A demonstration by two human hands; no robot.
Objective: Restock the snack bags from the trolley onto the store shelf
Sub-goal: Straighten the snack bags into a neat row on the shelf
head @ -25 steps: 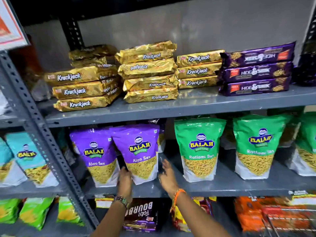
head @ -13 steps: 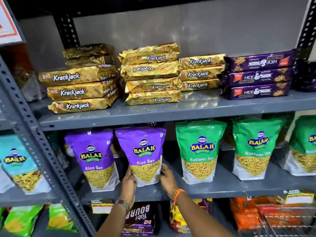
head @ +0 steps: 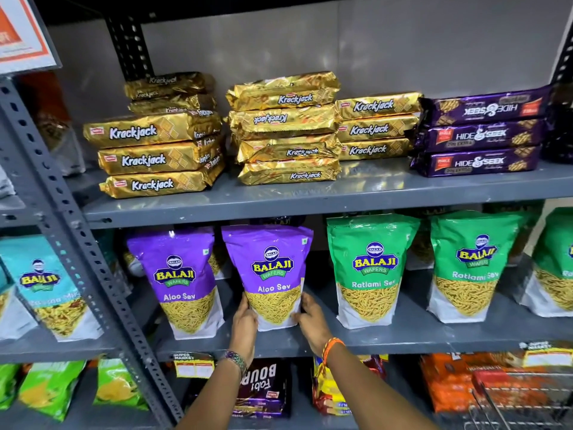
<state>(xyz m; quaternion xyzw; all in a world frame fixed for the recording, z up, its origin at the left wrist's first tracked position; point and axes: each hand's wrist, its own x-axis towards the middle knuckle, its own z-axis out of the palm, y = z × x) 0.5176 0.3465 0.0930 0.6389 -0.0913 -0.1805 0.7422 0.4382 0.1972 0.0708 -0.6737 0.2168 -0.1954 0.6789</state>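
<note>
Head view: both hands, left hand (head: 245,319) and right hand (head: 311,319), flanking upright Aloo Sev bag (head: 269,274).

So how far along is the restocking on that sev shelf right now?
Done: one purple Aloo Sev bag stands on the middle shelf, green Ratlami Sev bags to its right. In hand: left hand and right hand grip the second Aloo Sev bag by its lower sides. Left: the trolley's contents aren't visible.
</note>
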